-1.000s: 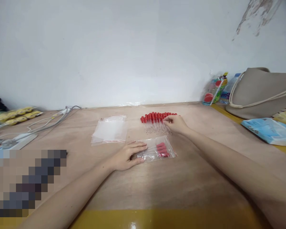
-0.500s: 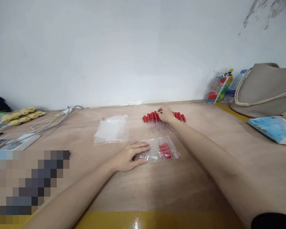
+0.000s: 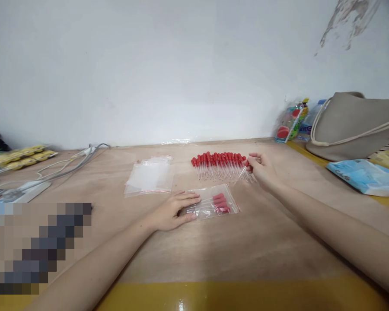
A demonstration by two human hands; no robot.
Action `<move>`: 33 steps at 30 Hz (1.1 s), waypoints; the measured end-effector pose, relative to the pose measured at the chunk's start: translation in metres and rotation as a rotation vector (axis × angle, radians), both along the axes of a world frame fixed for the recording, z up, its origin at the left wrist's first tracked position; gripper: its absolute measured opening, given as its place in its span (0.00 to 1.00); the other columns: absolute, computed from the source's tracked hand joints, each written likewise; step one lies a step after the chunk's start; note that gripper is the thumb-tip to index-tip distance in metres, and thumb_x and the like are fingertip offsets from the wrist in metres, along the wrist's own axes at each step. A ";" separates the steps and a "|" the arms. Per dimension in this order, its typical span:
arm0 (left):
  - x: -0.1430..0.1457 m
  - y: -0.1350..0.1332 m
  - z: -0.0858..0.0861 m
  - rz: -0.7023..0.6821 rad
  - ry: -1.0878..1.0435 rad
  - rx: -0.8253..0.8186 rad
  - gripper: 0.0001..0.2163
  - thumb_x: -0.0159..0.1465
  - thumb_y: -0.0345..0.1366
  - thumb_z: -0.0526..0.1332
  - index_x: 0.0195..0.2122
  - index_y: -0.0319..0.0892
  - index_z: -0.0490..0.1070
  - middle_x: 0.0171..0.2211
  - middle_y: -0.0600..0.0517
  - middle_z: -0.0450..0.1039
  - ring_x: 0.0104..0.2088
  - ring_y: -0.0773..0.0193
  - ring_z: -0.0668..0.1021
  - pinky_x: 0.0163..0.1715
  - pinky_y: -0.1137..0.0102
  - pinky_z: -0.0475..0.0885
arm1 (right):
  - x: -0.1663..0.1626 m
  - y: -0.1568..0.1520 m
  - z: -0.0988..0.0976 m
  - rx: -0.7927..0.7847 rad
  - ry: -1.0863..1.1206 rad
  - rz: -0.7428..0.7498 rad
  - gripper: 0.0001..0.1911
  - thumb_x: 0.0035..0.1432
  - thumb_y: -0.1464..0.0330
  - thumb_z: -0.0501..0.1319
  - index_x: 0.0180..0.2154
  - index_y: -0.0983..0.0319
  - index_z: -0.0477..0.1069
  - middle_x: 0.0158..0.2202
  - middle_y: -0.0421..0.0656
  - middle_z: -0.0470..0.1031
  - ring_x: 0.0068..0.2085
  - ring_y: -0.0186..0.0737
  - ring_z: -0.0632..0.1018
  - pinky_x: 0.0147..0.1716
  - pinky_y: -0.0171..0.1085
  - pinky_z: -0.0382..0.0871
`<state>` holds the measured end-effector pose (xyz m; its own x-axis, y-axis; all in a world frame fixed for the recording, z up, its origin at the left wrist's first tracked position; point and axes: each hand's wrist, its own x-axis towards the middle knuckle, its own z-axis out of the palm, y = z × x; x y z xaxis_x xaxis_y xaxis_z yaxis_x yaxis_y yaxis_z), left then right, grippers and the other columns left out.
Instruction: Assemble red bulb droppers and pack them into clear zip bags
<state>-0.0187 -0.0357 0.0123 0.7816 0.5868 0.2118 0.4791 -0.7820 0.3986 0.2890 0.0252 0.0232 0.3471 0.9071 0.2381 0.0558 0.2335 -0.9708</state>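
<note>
My left hand (image 3: pixel 175 211) lies flat with its fingers stretched over the left end of a clear zip bag (image 3: pixel 231 199). Inside that bag several droppers with red bulbs (image 3: pixel 220 203) lie side by side, their thin tubes running toward my fingers. My right hand (image 3: pixel 261 168) pinches one dropper (image 3: pixel 242 171) by its red bulb, the clear tube slanting down to the left. It is beside the right end of a row of red-bulbed droppers (image 3: pixel 218 159) on the table, tubes toward me. Left of the row is a stack of clear zip bags (image 3: pixel 151 175).
Cables and a power strip (image 3: pixel 32 190) lie at the left, with yellow packets (image 3: pixel 26 157) behind. At the right are drink bottles (image 3: pixel 290 123), a grey bag (image 3: pixel 353 125) and a blue-and-white packet (image 3: pixel 365 177). A pale wall (image 3: pixel 155 73) stands behind the wooden table (image 3: pixel 188 255).
My right hand has moved right, from over the middle of the dropper row to its right end, and now holds one dropper. My left hand stays on the bag. The view shifted slightly.
</note>
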 end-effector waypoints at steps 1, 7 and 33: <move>0.000 0.000 0.000 0.001 0.002 0.004 0.22 0.61 0.43 0.55 0.57 0.48 0.57 0.57 0.48 0.58 0.57 0.58 0.62 0.57 0.57 0.55 | 0.001 -0.007 -0.004 -0.035 0.047 0.013 0.06 0.52 0.70 0.55 0.34 0.61 0.59 0.23 0.36 0.69 0.20 0.27 0.68 0.18 0.27 0.61; 0.000 0.000 0.001 0.008 0.012 0.014 0.22 0.61 0.43 0.55 0.57 0.48 0.57 0.57 0.49 0.59 0.57 0.59 0.62 0.57 0.58 0.55 | -0.010 -0.028 -0.017 -0.155 0.296 0.101 0.06 0.52 0.74 0.55 0.32 0.60 0.58 0.21 0.35 0.69 0.21 0.28 0.72 0.22 0.28 0.68; 0.002 -0.002 0.003 0.019 0.035 0.027 0.24 0.62 0.43 0.54 0.58 0.47 0.54 0.59 0.49 0.55 0.58 0.59 0.60 0.57 0.59 0.57 | -0.038 -0.033 -0.023 -0.257 -0.205 0.688 0.15 0.41 0.61 0.66 0.30 0.63 0.68 0.21 0.37 0.71 0.21 0.30 0.70 0.20 0.31 0.64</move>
